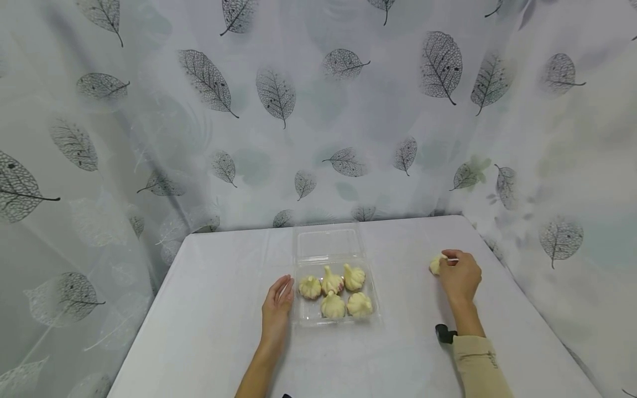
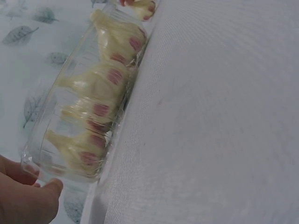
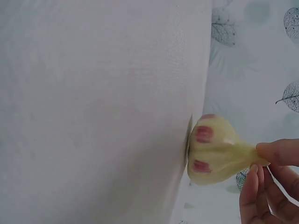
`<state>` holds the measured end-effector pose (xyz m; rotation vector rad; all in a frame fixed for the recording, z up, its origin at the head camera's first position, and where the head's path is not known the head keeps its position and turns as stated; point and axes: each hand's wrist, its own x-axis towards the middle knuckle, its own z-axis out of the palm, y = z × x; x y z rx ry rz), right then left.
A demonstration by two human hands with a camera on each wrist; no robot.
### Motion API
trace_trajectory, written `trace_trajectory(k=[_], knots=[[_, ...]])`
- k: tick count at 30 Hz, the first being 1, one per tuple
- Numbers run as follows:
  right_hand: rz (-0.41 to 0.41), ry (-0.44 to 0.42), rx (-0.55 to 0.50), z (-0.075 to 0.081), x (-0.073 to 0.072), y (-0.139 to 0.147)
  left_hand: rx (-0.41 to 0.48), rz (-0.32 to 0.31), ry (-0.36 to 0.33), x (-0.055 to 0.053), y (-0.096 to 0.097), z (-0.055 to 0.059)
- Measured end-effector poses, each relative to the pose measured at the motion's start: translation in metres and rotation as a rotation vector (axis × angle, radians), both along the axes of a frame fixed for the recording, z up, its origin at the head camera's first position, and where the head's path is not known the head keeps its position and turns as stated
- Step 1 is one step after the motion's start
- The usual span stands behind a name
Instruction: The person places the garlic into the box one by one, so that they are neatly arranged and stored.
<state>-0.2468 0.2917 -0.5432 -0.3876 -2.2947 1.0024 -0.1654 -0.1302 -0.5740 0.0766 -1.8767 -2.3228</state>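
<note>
My right hand (image 1: 461, 275) pinches a garlic bulb (image 3: 212, 149) by its stem between thumb and fingers, at the right of the table. The bulb is pale yellow with pink patches, and its base is at the tabletop. My left hand (image 1: 277, 309) rests against the left side of a clear plastic container (image 1: 302, 318), its fingers extended. In the left wrist view the thumb (image 2: 53, 187) touches the container's near end. Several garlic bulbs (image 1: 332, 305) sit in the container, most with stems up. Its clear lid (image 1: 328, 243) lies folded open toward the back.
A white cloth covers the table (image 1: 219, 342). Behind and beside it hangs a pale curtain (image 1: 318, 121) with a leaf print. A small black device (image 1: 444, 333) is at my right wrist.
</note>
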Motion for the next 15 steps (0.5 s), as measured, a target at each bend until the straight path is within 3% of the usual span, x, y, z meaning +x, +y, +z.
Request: trace_trajectory(k=[15], knots=[[0.010,0.092,0.019,0.010,0.007,-0.014,-0.008,-0.003,-0.007,0.000,0.001,-0.001]])
